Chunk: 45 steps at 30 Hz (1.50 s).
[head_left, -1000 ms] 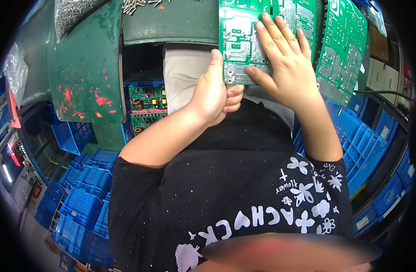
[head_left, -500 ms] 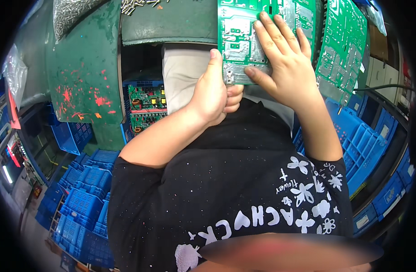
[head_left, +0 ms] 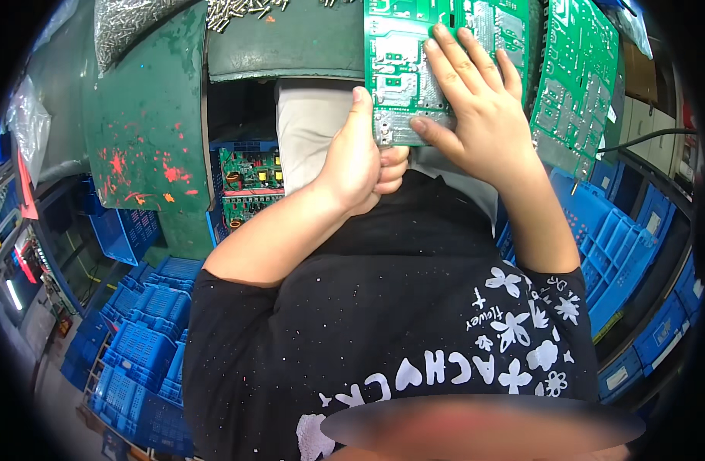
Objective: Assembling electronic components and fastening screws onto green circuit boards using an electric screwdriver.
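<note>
A green circuit board with silvery solder areas lies in front of me at the bench's near edge. My left hand grips its near left corner, thumb along the side and fingers curled underneath. Flat on the board's face rests my right hand, its fingers stretched and slightly spread, the thumb toward the near edge. The underside of the board is hidden. Just right of it is a second green circuit board, apart from both hands.
A green mat with red flecks covers the bench at left. Beyond it are a bag of screws and loose screws. A blue crate with populated boards sits below the bench edge. Blue baskets stack at left; another blue crate stands right.
The held board and both hands have shifted slightly to the left. The grip of the left hand and the flat right hand look the same.
</note>
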### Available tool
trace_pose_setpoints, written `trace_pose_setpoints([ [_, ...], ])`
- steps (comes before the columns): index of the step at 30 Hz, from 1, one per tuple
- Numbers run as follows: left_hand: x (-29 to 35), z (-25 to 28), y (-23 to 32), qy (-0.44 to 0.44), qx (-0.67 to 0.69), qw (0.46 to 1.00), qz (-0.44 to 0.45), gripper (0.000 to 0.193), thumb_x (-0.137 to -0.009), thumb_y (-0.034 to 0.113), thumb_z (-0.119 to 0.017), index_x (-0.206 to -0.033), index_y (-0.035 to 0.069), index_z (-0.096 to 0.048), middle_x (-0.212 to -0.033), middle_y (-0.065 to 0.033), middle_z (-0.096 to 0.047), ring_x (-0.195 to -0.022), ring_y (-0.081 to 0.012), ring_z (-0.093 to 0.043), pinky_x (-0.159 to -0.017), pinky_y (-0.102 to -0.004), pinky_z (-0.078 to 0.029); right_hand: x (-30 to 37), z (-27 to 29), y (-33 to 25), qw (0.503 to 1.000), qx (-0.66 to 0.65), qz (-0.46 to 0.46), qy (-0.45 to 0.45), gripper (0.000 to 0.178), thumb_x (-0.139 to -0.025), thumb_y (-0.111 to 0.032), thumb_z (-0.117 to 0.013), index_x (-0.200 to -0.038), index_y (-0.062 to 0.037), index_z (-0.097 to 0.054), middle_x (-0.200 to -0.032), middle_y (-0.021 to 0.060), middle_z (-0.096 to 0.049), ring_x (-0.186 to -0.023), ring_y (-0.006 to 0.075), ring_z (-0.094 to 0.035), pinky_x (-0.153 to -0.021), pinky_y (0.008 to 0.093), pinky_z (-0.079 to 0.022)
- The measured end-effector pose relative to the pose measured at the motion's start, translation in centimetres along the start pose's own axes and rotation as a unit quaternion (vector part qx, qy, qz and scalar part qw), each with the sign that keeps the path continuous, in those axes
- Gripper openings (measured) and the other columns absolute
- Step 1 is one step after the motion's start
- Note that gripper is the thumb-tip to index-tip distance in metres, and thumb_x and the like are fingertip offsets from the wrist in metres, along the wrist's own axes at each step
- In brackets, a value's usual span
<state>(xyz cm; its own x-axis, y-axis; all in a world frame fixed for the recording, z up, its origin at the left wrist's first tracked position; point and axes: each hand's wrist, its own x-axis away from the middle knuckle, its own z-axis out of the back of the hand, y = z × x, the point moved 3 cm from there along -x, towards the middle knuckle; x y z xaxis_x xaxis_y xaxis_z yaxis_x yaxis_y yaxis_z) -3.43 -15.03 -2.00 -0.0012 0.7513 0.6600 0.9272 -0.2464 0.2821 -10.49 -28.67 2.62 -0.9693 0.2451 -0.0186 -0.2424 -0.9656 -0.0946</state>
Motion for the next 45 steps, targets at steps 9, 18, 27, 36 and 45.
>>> trace_pose_setpoints([
  [9, 0.2, 0.1, 0.2, 0.01, 0.014, 1.0, 0.012, 0.065, -0.091, 0.068, -0.015, -0.105, 0.014, -0.05, -0.055, 0.0051, -0.026, -0.041, -0.0061, -0.018, -0.038, -0.02, -0.017, -0.3, 0.0, -0.1, 1.0, -0.007, 0.006, -0.01, 0.073, -0.082, -0.052, -0.055, -0.138, -0.0071, -0.041, -0.147, 0.0099, -0.034, -0.137, 0.0277, -0.029, -0.11, 0.0505, -0.016],
  [18, 0.0, -0.2, 0.6, 0.016, -0.001, 1.0, 0.001, 0.06, -0.095, 0.062, -0.015, -0.094, 0.013, -0.048, -0.052, 0.0049, -0.027, -0.038, -0.0069, -0.02, -0.035, -0.0217, -0.018, 0.0, -0.3, 0.5, 0.999, -0.036, 0.002, 0.02, 0.071, -0.084, -0.053, -0.053, -0.137, -0.0076, -0.041, -0.147, 0.0092, -0.035, -0.136, 0.0253, -0.031, -0.11, 0.0489, -0.016],
  [27, 1.4, 1.7, 2.7, 0.068, -0.028, 0.996, -0.06, 0.062, -0.093, 0.063, -0.026, -0.113, 0.009, -0.05, -0.054, 0.003, -0.031, -0.039, -0.0067, -0.022, -0.033, -0.0202, -0.018, 6.1, 2.5, 2.7, 0.965, -0.188, 0.009, 0.183, 0.066, -0.078, -0.036, -0.068, -0.133, -0.0069, -0.046, -0.142, 0.0113, -0.04, -0.133, 0.0278, -0.035, -0.107, 0.054, -0.023],
  [36, 1.9, 1.0, 1.7, 0.246, -0.151, 0.911, -0.295, 0.05, -0.097, 0.054, -0.026, -0.105, 0.011, -0.05, -0.07, -0.0025, -0.046, -0.056, -0.0128, -0.038, -0.052, -0.0272, -0.034, 21.6, -2.0, 14.6, 0.836, -0.285, -0.308, 0.353, 0.073, -0.077, -0.02, -0.066, -0.138, 0.0013, -0.033, -0.139, 0.018, -0.039, -0.131, 0.029, -0.036, -0.108, 0.0403, -0.027],
  [45, 4.5, 3.3, -2.9, 0.279, -0.223, 0.915, -0.186, 0.051, -0.096, 0.054, -0.026, -0.086, 0.009, -0.048, -0.077, -0.0025, -0.045, -0.068, -0.015, -0.041, -0.064, -0.0273, -0.033, 20.6, -4.8, 13.5, 0.812, -0.396, -0.26, 0.341, 0.07, -0.082, -0.007, -0.055, -0.142, 0.0061, -0.02, -0.144, 0.025, -0.029, -0.134, 0.034, -0.03, -0.11, 0.0398, -0.022],
])
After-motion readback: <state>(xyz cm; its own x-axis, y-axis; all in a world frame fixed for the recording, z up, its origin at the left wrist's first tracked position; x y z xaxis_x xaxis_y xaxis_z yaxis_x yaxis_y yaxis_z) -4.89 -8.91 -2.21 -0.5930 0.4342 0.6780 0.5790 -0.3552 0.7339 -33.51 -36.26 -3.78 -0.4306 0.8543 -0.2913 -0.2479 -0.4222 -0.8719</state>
